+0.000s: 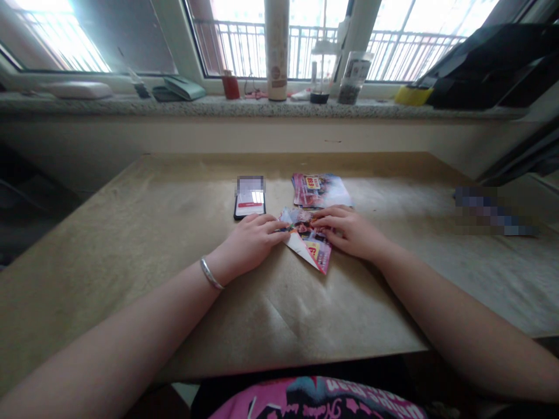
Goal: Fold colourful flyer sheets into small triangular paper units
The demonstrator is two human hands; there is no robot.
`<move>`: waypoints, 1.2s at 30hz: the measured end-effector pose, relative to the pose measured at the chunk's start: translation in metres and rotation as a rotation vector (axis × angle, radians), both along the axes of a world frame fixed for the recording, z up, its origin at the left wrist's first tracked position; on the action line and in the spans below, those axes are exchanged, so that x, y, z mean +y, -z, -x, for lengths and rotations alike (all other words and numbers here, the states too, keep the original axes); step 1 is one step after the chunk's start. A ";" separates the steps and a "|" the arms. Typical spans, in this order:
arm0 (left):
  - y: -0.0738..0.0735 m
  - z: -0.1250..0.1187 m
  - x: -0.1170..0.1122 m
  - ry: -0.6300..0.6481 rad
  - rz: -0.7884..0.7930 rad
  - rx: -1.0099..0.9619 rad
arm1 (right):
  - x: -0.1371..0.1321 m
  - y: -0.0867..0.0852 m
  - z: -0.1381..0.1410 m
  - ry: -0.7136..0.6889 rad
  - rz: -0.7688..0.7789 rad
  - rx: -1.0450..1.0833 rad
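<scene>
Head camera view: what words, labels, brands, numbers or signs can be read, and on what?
"9", in red on the folded, colourful printed paper sheet.
Red digits on the stack of pink-and-blue printed paper sheets: too blurred to quote surely.
Lettering on the pink-and-black fabric top: too unclear to quote.
Text on the black-edged rectangular phone, tall cream cylindrical container and clear plastic container: too small or blurred.

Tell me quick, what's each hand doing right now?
Left hand: at the left edge of the folded paper; can't tell whether it's pinching.
Right hand: open, resting on the paper's right side.
</scene>
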State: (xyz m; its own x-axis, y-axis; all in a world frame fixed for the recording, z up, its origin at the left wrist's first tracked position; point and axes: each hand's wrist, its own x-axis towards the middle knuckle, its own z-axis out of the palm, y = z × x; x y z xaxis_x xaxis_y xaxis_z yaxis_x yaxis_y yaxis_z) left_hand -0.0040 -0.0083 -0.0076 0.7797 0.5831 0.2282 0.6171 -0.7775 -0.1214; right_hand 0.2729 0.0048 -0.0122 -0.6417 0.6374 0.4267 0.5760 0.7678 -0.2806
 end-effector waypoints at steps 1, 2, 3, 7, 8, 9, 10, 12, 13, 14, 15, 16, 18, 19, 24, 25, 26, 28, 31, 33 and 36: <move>0.000 -0.001 -0.001 -0.027 0.001 -0.007 | -0.001 0.000 0.000 -0.012 0.010 -0.006; 0.000 -0.001 -0.002 -0.050 0.004 -0.012 | -0.001 0.001 0.001 -0.023 0.019 -0.010; 0.000 -0.002 -0.003 -0.066 0.008 -0.014 | -0.001 0.001 0.001 -0.034 0.027 -0.016; 0.002 -0.006 -0.007 -0.115 0.046 -0.010 | -0.001 0.005 0.002 -0.073 0.034 -0.080; 0.003 -0.006 -0.007 -0.129 0.054 -0.008 | -0.001 0.007 0.003 -0.080 0.036 -0.099; 0.004 -0.007 -0.008 -0.140 0.059 -0.006 | 0.000 0.008 0.004 -0.085 0.035 -0.119; 0.005 -0.007 -0.008 -0.149 0.060 -0.005 | -0.001 0.008 0.005 -0.087 0.035 -0.138; 0.005 -0.008 -0.009 -0.147 0.057 -0.004 | -0.002 0.009 0.008 -0.084 0.038 -0.170; 0.005 -0.009 -0.009 -0.132 0.058 -0.005 | -0.003 0.009 0.010 -0.076 0.042 -0.185; 0.004 -0.009 -0.009 -0.110 0.061 -0.008 | -0.005 0.009 0.013 -0.062 0.045 -0.197; 0.003 -0.010 -0.010 -0.080 0.064 -0.013 | -0.007 0.009 0.015 -0.045 0.051 -0.208; 0.002 -0.011 -0.010 -0.052 0.066 -0.020 | -0.009 0.008 0.018 -0.019 0.047 -0.220; 0.001 -0.013 -0.011 0.013 0.068 -0.036 | -0.012 0.008 0.022 0.029 0.041 -0.241; 0.000 -0.014 -0.011 0.047 0.068 -0.044 | -0.013 0.008 0.024 0.046 0.040 -0.245; 0.004 -0.011 -0.008 0.143 0.051 -0.083 | -0.010 0.009 0.022 0.028 0.038 -0.184; 0.004 -0.009 -0.006 0.138 0.051 -0.086 | -0.008 0.009 0.019 0.019 0.036 -0.164; 0.004 -0.008 -0.005 0.134 0.055 -0.086 | -0.007 0.009 0.017 0.008 0.033 -0.149; 0.003 -0.006 -0.004 0.122 0.067 -0.086 | -0.005 0.007 0.011 -0.022 0.035 -0.118; -0.001 -0.006 -0.005 0.079 0.072 -0.085 | -0.004 0.002 0.003 -0.063 0.054 -0.082; -0.005 -0.007 -0.008 0.036 0.055 -0.083 | -0.003 0.000 0.000 -0.093 0.072 -0.092; -0.008 -0.010 -0.011 -0.018 0.050 -0.069 | -0.003 -0.001 -0.001 -0.116 0.073 -0.118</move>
State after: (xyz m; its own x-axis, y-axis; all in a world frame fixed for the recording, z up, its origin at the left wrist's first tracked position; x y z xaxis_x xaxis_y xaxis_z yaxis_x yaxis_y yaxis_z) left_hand 0.0056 -0.0196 0.0005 0.7523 0.6091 0.2511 0.6366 -0.7702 -0.0392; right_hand 0.2737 0.0017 -0.0109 -0.7558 0.5825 0.2990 0.5169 0.8111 -0.2737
